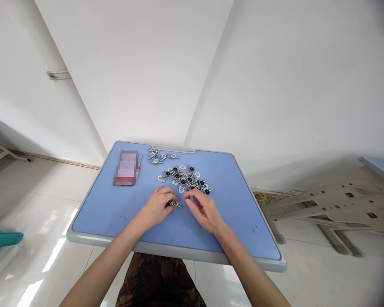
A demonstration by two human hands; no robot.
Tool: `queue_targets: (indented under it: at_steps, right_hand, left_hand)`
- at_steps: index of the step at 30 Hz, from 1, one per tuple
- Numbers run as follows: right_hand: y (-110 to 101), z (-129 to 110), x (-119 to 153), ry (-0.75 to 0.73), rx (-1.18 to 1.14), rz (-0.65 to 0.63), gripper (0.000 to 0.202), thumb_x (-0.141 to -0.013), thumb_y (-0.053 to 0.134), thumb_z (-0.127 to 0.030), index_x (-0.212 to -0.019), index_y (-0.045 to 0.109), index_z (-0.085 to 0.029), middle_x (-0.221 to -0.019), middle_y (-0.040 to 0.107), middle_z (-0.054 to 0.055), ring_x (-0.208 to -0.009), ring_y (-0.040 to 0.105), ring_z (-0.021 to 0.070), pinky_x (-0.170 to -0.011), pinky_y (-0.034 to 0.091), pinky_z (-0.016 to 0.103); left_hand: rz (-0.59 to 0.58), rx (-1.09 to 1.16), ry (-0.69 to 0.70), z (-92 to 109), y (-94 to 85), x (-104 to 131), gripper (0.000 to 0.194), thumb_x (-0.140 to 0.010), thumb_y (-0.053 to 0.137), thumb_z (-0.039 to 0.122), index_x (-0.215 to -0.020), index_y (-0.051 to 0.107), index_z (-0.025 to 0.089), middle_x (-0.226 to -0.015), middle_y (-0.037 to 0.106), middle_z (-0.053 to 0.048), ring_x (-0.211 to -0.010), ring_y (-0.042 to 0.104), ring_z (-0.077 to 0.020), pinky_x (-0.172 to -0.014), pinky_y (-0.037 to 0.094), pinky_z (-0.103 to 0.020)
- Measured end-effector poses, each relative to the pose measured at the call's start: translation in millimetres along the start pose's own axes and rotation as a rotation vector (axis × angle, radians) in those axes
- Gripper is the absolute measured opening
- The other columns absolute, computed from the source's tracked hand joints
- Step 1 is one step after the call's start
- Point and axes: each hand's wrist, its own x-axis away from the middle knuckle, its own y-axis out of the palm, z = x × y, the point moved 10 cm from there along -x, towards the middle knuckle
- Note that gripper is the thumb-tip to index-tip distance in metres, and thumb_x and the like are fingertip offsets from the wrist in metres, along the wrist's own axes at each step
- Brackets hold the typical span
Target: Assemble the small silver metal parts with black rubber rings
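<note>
Fingers of left hand (156, 206) pinch a metal part (175, 204); right hand (206, 211) is released, half-curled. Parts pile (183, 182) just beyond; table (97, 213) has room toward near edge (179, 251).

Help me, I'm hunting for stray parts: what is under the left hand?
Under the left hand, a small metal part pokes out at the fingertips, over the blue tabletop. The rest of that part, and anything beneath the palm, is covered.
</note>
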Motion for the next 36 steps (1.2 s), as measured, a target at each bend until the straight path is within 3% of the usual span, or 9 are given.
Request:
queue_targets:
  at_steps: [3, 6, 9, 11, 14, 16, 23, 33, 36]
  right_hand:
    - [-7, 13, -1, 0.156, -0.210, 0.042, 0.024, -0.094, 0.033, -0.026, -0.087, 0.055, -0.020, -0.080, 0.055, 0.003, -0.071, 0.053, 0.0153, -0.064, 0.045, 0.029]
    - [-3, 20, -3, 0.240, -0.381, 0.025, 0.022, -0.093, 0.039, -0.031, -0.090, 0.058, -0.020, -0.075, 0.053, 0.001, -0.066, 0.051, 0.0135, -0.061, 0.045, 0.027]
    - [-6, 13, -9, 0.168, -0.439, 0.032, 0.016, -0.087, 0.056, -0.033, -0.090, 0.066, -0.022, -0.087, 0.060, 0.004, -0.081, 0.056, 0.0161, -0.073, 0.047, 0.030]
    - [-16, 11, -11, 0.119, -0.433, 0.117, 0.013, -0.082, 0.063, -0.032, -0.088, 0.070, -0.023, -0.094, 0.061, 0.005, -0.091, 0.057, 0.0184, -0.077, 0.048, 0.031]
    - [-33, 14, -9, 0.104, -0.477, 0.289, 0.011, -0.080, 0.065, -0.032, -0.087, 0.070, -0.025, -0.091, 0.061, 0.004, -0.074, 0.058, 0.0143, -0.064, 0.050, 0.029]
    - [-34, 15, -8, 0.113, -0.528, 0.336, 0.010, -0.083, 0.063, -0.032, -0.088, 0.067, -0.024, -0.086, 0.063, 0.002, -0.061, 0.056, 0.0111, -0.058, 0.050, 0.028]
    - [-15, -1, -11, 0.064, -0.429, 0.241, 0.013, -0.092, 0.049, -0.033, -0.095, 0.054, -0.022, -0.080, 0.069, 0.002, -0.064, 0.061, 0.0124, -0.065, 0.054, 0.030]
    - [-6, -5, -11, -0.006, -0.213, 0.149, 0.015, -0.094, 0.044, -0.030, -0.096, 0.056, -0.021, -0.084, 0.067, 0.004, -0.067, 0.063, 0.0133, -0.066, 0.055, 0.029]
    - [-8, -10, -11, -0.047, -0.168, 0.170, 0.017, -0.093, 0.046, -0.028, -0.106, 0.056, -0.022, -0.085, 0.068, 0.004, -0.071, 0.065, 0.0145, -0.067, 0.054, 0.029]
  left_hand:
    - [-0.012, 0.003, -0.002, -1, 0.8, 0, 0.013, -0.080, 0.062, 0.013, -0.091, 0.067, 0.019, -0.095, 0.060, -0.004, -0.096, 0.056, -0.0197, -0.091, 0.043, -0.035]
    - [-0.024, 0.002, -0.008, -2, 0.1, 0, 0.012, -0.081, 0.062, 0.014, -0.091, 0.067, 0.019, -0.094, 0.060, -0.004, -0.094, 0.056, -0.0193, -0.090, 0.044, -0.035]
    - [-0.035, -0.001, -0.010, -2, -0.9, 1, 0.012, -0.083, 0.061, 0.016, -0.092, 0.067, 0.020, -0.096, 0.060, -0.004, -0.094, 0.056, -0.0196, -0.088, 0.045, -0.035]
    - [-0.044, 0.002, -0.017, -3, -0.9, 2, 0.012, -0.083, 0.060, 0.018, -0.093, 0.067, 0.021, -0.098, 0.059, -0.004, -0.094, 0.056, -0.0196, -0.087, 0.045, -0.034]
    - [-0.052, 0.007, -0.023, -5, -0.3, 2, 0.012, -0.083, 0.061, 0.019, -0.093, 0.067, 0.021, -0.099, 0.059, -0.004, -0.094, 0.056, -0.0193, -0.087, 0.045, -0.033]
    - [-0.061, 0.004, -0.018, -5, 0.6, 1, 0.012, -0.083, 0.061, 0.018, -0.092, 0.067, 0.021, -0.098, 0.059, -0.004, -0.093, 0.056, -0.0188, -0.087, 0.045, -0.034]
    - [-0.062, -0.011, -0.016, -3, -0.3, 1, 0.013, -0.083, 0.060, 0.018, -0.093, 0.068, 0.021, -0.099, 0.059, -0.004, -0.094, 0.056, -0.0189, -0.087, 0.045, -0.034]
    - [-0.059, 0.007, -0.016, -2, -0.2, 1, 0.014, -0.084, 0.060, 0.017, -0.095, 0.068, 0.021, -0.100, 0.060, -0.004, -0.094, 0.056, -0.0190, -0.088, 0.045, -0.034]
    - [-0.058, 0.001, -0.010, -3, 0.3, 1, 0.014, -0.084, 0.060, 0.017, -0.095, 0.067, 0.021, -0.101, 0.060, -0.005, -0.094, 0.056, -0.0194, -0.088, 0.045, -0.034]
